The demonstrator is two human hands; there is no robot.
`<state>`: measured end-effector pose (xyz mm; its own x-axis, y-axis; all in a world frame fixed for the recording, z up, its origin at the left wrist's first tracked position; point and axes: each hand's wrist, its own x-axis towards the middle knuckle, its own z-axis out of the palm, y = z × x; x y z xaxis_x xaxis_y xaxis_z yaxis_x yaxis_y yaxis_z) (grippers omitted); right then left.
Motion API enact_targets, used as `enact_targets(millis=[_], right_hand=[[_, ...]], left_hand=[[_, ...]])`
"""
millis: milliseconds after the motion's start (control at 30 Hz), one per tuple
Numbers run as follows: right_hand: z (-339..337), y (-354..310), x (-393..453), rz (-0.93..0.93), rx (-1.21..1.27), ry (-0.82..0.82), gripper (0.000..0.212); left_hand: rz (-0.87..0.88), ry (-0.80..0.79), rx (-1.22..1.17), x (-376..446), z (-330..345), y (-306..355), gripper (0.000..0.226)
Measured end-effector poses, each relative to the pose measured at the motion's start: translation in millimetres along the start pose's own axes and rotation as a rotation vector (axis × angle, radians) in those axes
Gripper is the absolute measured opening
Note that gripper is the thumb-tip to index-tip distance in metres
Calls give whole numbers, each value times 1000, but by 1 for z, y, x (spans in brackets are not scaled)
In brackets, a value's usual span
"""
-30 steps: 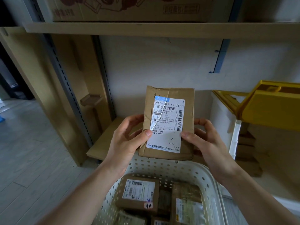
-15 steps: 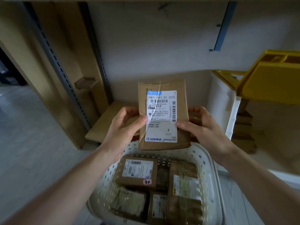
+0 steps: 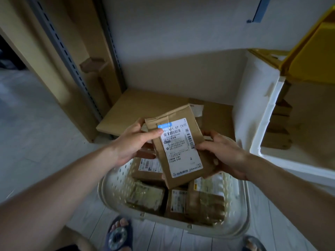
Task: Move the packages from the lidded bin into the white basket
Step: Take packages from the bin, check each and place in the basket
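Observation:
A brown package (image 3: 181, 147) with a white shipping label is held tilted above the white basket (image 3: 116, 185). My left hand (image 3: 134, 144) grips its upper left edge and my right hand (image 3: 223, 154) holds its right side from beneath. The perforated basket sits on the floor below and holds several brown labelled packages (image 3: 204, 198). At the right stands the white bin (image 3: 261, 124) with its yellow lid (image 3: 311, 51) raised; brown packages (image 3: 279, 131) are stacked inside it.
A low wooden shelf board (image 3: 145, 107) lies behind the basket, with a flat brown package on it. Metal shelf uprights (image 3: 72, 64) and cardboard pieces stand at the left. My sandalled feet (image 3: 118, 234) are just in front of the basket on the pale plank floor.
The package has come down and tilted to the right, now low over the basket. The view has tipped downward, showing the whole basket and my feet.

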<state>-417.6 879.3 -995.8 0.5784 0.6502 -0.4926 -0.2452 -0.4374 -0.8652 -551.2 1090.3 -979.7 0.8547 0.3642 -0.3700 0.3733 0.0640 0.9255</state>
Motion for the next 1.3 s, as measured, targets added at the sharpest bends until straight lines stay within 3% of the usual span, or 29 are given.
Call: enact_targets(millis=[167, 300, 433, 500, 600, 733, 1000, 1133, 1300], right_hand=[[19, 39, 22, 137, 60, 77, 40], [26, 58, 33, 205, 107, 124, 35], [34, 69, 44, 212, 48, 148, 63], [37, 72, 47, 217, 10, 146, 46], [44, 77, 48, 268, -83, 109, 28], [57, 87, 49, 359, -101, 1, 26], [76, 104, 53, 530, 34, -120, 66], [68, 108, 56, 519, 85, -139, 86], [69, 117, 51, 430, 152, -99, 49]], left_hand=[[-193, 46, 8, -5, -5, -13, 22], [-288, 46, 329, -12, -13, -11, 28], [-426, -90, 616, -11, -22, -20, 35], [-488, -125, 679, -6, -30, -29, 40], [-597, -210, 709, -1, -38, -40, 52], [-684, -234, 749, 6, -39, -58, 57], [-755, -230, 726, 20, -38, -93, 33], [-782, -231, 611, 21, -42, -88, 28], [-790, -231, 555, 19, -44, -87, 27]])
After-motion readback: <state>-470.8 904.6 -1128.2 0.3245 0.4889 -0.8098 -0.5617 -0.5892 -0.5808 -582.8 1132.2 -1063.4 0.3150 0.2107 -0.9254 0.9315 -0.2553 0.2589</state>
